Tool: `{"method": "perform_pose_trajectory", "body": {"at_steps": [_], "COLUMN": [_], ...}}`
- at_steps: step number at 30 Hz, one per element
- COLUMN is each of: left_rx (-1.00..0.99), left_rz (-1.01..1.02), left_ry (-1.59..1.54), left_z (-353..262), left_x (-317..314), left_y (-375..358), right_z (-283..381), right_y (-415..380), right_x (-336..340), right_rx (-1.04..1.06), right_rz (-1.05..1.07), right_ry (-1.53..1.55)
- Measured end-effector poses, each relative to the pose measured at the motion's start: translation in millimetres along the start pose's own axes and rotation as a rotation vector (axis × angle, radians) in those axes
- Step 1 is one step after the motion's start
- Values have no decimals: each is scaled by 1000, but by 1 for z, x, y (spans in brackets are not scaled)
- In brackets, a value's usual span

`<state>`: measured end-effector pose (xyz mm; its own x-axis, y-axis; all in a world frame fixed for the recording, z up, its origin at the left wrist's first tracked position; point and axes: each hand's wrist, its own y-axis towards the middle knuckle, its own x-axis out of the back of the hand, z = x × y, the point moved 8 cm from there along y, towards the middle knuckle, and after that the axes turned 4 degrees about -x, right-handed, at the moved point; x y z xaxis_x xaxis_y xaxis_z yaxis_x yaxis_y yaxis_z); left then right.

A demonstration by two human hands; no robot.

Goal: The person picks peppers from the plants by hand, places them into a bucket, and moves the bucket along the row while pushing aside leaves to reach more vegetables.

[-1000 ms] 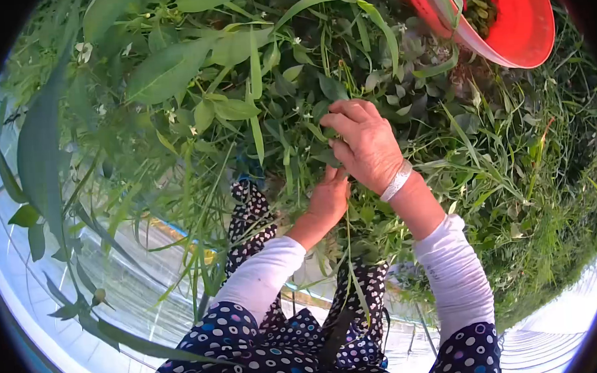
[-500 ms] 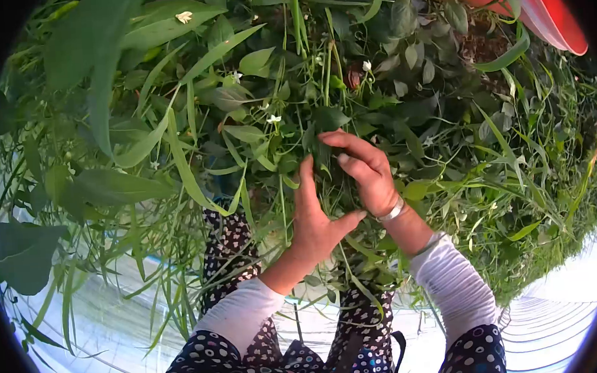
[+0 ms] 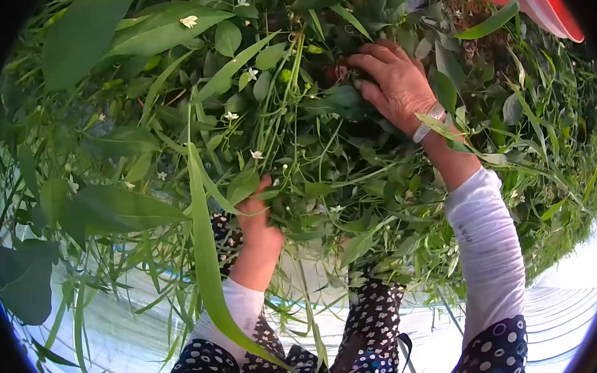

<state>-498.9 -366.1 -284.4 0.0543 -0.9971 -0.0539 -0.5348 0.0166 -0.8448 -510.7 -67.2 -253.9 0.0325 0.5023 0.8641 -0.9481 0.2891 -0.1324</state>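
Note:
Among the leaves near the top, my right hand (image 3: 398, 81) has its fingers and thumb closed at a small red pepper (image 3: 338, 72), which is partly hidden by foliage. A silvery band circles that wrist. Lower and to the left, my left hand (image 3: 254, 220) is in among the stems, its fingers mostly covered by leaves and blurred. The pepper plants (image 3: 295, 125) between the hands carry small white flowers (image 3: 230, 115) and a round green pepper (image 3: 285, 76).
A red bucket-like container (image 3: 540, 1) shows its rim at the upper right. Long grass blades (image 3: 211, 274) hang close in front at the left. Pale sheeting (image 3: 559, 321) lies on the ground below, beside my patterned trouser legs (image 3: 374, 312).
Both hands were close together at the middle; they have moved apart. My right hand went up to the red pepper, my left down and left into the leaves. The plants shifted.

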Motion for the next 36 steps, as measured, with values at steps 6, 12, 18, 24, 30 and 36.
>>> {"method": "perform_pose_trajectory", "body": {"at_steps": [6,12,18,24,30,36], "left_rx": [116,115,145,246,217,226], "left_rz": [-38,-44,32,4,182,70], "left_ry": [38,39,-117,-148,9,2], "left_z": [-6,0,18,23,15,18], "left_x": [13,16,10,-5,-15,6], "left_y": [17,25,24,16,15,30], "right_z": [-154,-77,5,115,108,100], "right_y": [-102,-79,-26,-68,-65,-66], "right_x": [-47,29,-10,-110,-101,-55], "right_rx": [-592,-435,-430,-355,-289,-178], "right_rz": [588,103,-74,190,165,130], "right_ry": [-104,178,431,619,770,868]}}
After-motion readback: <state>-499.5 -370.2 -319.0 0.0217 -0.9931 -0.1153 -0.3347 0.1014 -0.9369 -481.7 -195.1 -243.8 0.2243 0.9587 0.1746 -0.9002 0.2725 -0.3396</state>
